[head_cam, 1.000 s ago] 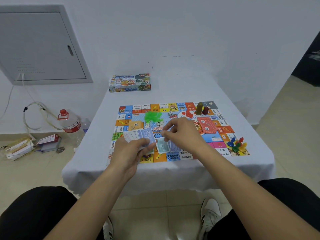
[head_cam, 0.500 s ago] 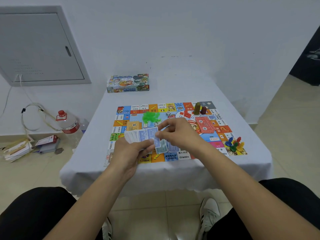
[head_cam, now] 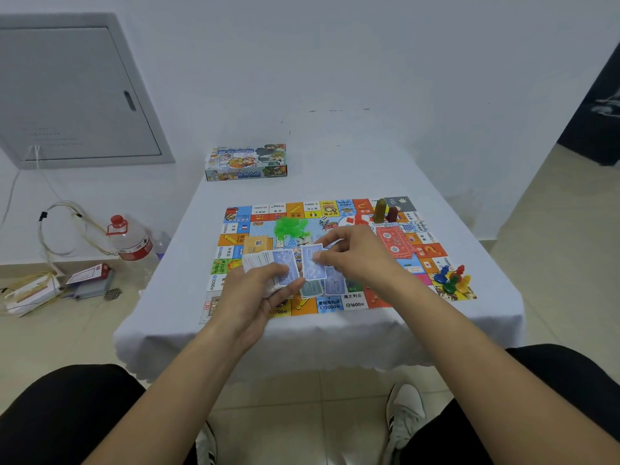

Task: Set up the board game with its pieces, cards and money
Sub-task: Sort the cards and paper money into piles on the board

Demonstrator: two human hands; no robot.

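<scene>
- far left of both hands, on the floor: clear water bottle (head_cam: 129, 241) with red cap, loose cables (head_cam: 63, 226), a pile of papers (head_cam: 37, 290)
- game box (head_cam: 246, 162) at the table's far edge, well beyond the left hand
- board (head_cam: 416, 260) lies flat on the white tablecloth (head_cam: 174, 290), under and around both hands
- left hand (head_cam: 248, 297) grips a fanned stack of paper money (head_cam: 268, 263), thumb on top, held just above the board's near left part
- green plastic pieces (head_cam: 290, 228) on the board just beyond the stack; orange card pile (head_cam: 256, 245) beside them
- right hand (head_cam: 359, 255) pinches one blue note (head_cam: 313, 263) by its edge, note upright-ish, close to the stack, touching or not: cannot tell
- hands are close together, not touching
- two more notes (head_cam: 323, 286) lie flat on the board below the pinched note, between the hands
- white die (head_cam: 323, 221) beyond the right hand
- red card pile (head_cam: 394, 241) just right of the right hand
- two tall blocks (head_cam: 385, 211), one olive, one dark red, stand at the board's far right corner
- coloured pawns (head_cam: 451, 278) clustered at the near right corner, right of the right forearm
</scene>
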